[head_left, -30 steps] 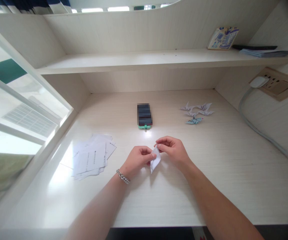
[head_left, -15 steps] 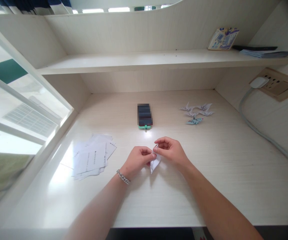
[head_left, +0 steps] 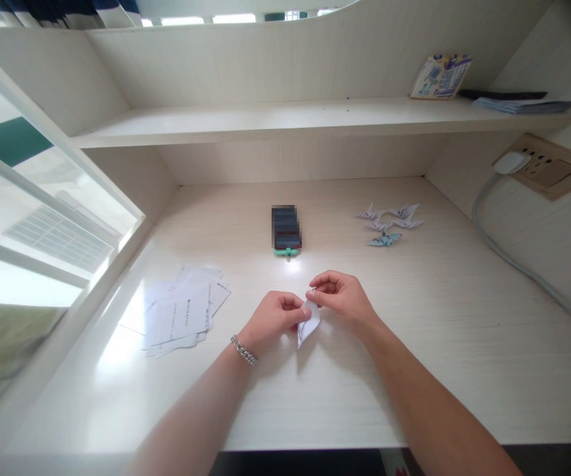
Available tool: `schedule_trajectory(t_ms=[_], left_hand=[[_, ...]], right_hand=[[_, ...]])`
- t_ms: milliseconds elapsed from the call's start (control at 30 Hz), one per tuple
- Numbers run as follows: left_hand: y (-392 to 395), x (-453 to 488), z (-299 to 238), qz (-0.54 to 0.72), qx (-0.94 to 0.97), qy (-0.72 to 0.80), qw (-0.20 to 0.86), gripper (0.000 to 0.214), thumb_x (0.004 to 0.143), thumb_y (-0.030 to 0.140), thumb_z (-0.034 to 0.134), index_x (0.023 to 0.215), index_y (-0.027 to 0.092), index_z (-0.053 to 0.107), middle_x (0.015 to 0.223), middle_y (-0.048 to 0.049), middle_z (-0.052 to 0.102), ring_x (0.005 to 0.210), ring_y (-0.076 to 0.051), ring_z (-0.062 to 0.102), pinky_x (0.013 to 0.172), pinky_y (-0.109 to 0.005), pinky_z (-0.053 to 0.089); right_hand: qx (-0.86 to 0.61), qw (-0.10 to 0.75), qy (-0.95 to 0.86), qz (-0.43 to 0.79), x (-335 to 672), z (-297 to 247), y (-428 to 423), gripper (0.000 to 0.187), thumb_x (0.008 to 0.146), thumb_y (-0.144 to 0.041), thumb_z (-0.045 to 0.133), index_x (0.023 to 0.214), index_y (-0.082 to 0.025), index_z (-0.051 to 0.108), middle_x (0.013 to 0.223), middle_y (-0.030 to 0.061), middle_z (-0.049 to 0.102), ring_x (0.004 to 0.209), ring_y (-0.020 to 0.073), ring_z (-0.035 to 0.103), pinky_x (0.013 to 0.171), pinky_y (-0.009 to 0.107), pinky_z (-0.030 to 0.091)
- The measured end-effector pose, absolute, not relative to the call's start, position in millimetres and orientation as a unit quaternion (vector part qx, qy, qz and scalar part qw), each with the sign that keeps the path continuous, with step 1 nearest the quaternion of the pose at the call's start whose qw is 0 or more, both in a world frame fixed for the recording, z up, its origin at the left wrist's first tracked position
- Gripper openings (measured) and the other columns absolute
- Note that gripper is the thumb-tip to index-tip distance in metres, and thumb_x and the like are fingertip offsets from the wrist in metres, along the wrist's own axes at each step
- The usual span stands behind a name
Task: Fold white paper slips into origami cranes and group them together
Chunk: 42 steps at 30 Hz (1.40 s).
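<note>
Between my two hands is a small folded piece of white paper [head_left: 309,324], its narrow tip pointing down toward me. My left hand [head_left: 280,311] pinches it from the left with thumb and fingers; a silver chain bracelet [head_left: 244,350] is around that wrist. My right hand [head_left: 339,293] grips the paper's upper end between thumb and forefinger. Beyond the right hand lie several folded paper cranes [head_left: 399,217], mostly white, with a blue one [head_left: 385,239] closest to me. Left of my hands is a loose stack of printed white paper sheets [head_left: 186,311].
A phone [head_left: 286,228] with a green lower edge lies at the middle back of the desk [head_left: 444,344]. Above is a shelf [head_left: 246,122] holding a small box [head_left: 441,77] and flat booklets [head_left: 523,106]. At right, a cable [head_left: 508,261] hangs from a wall socket [head_left: 550,165].
The folded paper has turned and dropped slightly, showing more of its upper face. My right hand has shifted a little to the right; the left has hardly moved.
</note>
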<state>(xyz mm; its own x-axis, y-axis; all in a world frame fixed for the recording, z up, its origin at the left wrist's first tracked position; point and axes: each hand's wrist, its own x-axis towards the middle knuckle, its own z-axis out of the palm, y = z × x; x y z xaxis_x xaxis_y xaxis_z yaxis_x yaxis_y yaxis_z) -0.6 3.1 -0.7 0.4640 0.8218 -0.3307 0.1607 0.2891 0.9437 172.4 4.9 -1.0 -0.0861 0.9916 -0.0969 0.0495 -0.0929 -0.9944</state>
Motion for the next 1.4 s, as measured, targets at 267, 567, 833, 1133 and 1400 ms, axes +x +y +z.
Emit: schedule_trajectory(t_ms=[267, 567, 833, 1133, 1400], left_hand=[[3.3, -1.4, -2.5, 0.246, 0.533, 0.438, 0.681, 0.016, 0.072, 0.028, 0.064, 0.069, 0.012, 0.064, 0.063, -0.0025, 0.058, 0.052, -0.008, 0.05, 0.052, -0.022, 0.038], [3.2, -0.7, -2.5, 0.243, 0.526, 0.444, 0.683, 0.018, 0.071, 0.029, 0.064, 0.067, 0.012, 0.064, 0.06, -0.0029, 0.058, 0.051, -0.009, 0.05, 0.05, -0.022, 0.038], [2.3, 0.1, -1.4, 0.246, 0.534, 0.451, 0.672, 0.017, 0.071, 0.029, 0.064, 0.065, 0.013, 0.063, 0.057, -0.0009, 0.056, 0.05, -0.008, 0.049, 0.05, -0.022, 0.038], [0.6, 1.3, 0.0, 0.246, 0.563, 0.457, 0.643, 0.019, 0.072, 0.03, 0.062, 0.065, 0.013, 0.062, 0.054, -0.0001, 0.054, 0.05, -0.009, 0.048, 0.049, -0.021, 0.036], [1.7, 1.5, -1.5, 0.267, 0.567, 0.469, 0.623, 0.023, 0.072, 0.035, 0.062, 0.071, 0.012, 0.065, 0.06, -0.0028, 0.059, 0.054, -0.011, 0.052, 0.052, -0.023, 0.04]], right_hand=[[-0.492, 0.466, -0.51, 0.53, 169.8, -3.5, 5.8, 0.019, 0.072, -0.033, 0.067, 0.084, -0.018, 0.064, 0.063, 0.001, 0.062, 0.058, 0.0147, 0.057, 0.057, 0.028, 0.047], [-0.493, 0.45, -0.527, 0.526, 175.1, 0.9, 7.6, 0.026, 0.073, -0.038, 0.066, 0.089, -0.018, 0.064, 0.079, 0.0053, 0.067, 0.069, 0.0164, 0.061, 0.061, 0.028, 0.049], [-0.51, 0.413, -0.576, 0.489, 173.4, 1.9, 3.7, 0.015, 0.073, -0.03, 0.065, 0.083, -0.019, 0.065, 0.067, 0.0009, 0.063, 0.062, 0.0148, 0.057, 0.058, 0.028, 0.044], [-0.529, 0.422, -0.577, 0.458, 169.4, 2.1, 1.8, 0.009, 0.073, -0.027, 0.063, 0.079, -0.019, 0.064, 0.062, -0.0013, 0.058, 0.057, 0.0126, 0.052, 0.053, 0.025, 0.04], [-0.521, 0.413, -0.572, 0.48, 169.0, 0.7, 3.4, 0.018, 0.071, -0.029, 0.066, 0.087, -0.02, 0.065, 0.064, -0.0013, 0.058, 0.059, 0.0135, 0.053, 0.056, 0.027, 0.042]])
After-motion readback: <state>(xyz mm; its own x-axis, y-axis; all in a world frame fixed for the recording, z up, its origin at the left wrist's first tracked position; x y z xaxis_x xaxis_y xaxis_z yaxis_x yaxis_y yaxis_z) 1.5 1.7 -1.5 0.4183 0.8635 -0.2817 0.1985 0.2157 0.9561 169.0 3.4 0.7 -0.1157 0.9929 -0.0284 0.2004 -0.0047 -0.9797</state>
